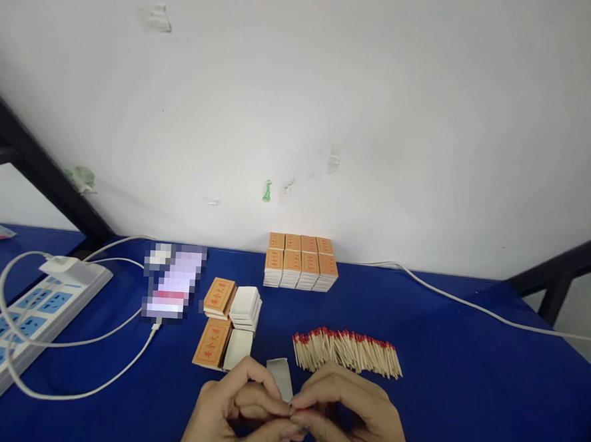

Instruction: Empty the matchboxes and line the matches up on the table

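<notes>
My left hand point(246, 411) and my right hand point(346, 411) meet at the front, fingers bent and fingertips pressed together. A bit of red shows between the fingertips, and a thin stick end juts out below my right fingers; they look like matches, mostly hidden. Just behind the fingertips lies a white matchbox tray point(280, 375), partly covered by my hands. Beyond my right hand, a row of loose red-tipped matches point(347, 352) spreads across the blue table. Near my left hand are stacks of orange matchbox sleeves point(212, 342) and white inner trays point(244, 304).
Several orange matchboxes point(300, 261) are stacked against the white wall point(302, 115). To the left are a blurred phone point(176, 284) on a cable and a power strip point(33, 325) with looping white cords. Another white cable point(461, 301) runs along the right.
</notes>
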A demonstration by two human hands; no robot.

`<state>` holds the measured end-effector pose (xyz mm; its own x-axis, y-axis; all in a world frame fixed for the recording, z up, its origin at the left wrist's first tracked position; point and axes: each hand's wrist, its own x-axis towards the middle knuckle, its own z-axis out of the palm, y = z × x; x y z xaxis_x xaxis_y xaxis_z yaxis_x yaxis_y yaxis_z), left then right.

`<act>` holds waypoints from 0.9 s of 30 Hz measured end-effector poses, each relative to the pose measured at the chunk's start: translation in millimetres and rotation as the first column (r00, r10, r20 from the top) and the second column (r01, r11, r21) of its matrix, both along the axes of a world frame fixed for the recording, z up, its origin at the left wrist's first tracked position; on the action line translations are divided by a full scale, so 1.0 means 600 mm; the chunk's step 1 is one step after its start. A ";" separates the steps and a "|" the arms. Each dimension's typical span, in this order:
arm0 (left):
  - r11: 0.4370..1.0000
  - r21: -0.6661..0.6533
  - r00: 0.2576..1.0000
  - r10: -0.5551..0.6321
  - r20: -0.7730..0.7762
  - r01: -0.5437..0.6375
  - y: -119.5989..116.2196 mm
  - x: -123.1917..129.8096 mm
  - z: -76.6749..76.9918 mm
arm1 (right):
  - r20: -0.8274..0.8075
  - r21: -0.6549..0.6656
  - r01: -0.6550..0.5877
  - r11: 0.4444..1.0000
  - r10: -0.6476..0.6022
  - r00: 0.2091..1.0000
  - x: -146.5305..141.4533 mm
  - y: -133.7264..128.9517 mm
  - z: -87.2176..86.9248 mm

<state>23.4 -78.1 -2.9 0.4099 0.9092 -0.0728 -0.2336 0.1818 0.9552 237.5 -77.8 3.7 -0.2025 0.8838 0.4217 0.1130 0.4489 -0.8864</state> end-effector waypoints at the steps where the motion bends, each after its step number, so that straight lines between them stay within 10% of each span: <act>1: 1.000 0.012 1.000 0.000 -0.004 0.000 0.000 0.000 0.000 | 0.000 0.001 -0.003 1.000 0.003 1.000 0.000 0.000 0.000; 18: 0.976 0.216 0.992 0.030 -0.121 -0.004 -0.005 -0.006 -0.019 | -0.032 -0.084 -0.180 0.980 0.178 0.983 0.010 0.012 0.011; 27: 0.820 0.567 0.970 0.073 -0.231 0.074 0.007 -0.020 -0.013 | 0.027 0.048 -0.144 0.988 0.143 0.989 0.015 0.009 0.019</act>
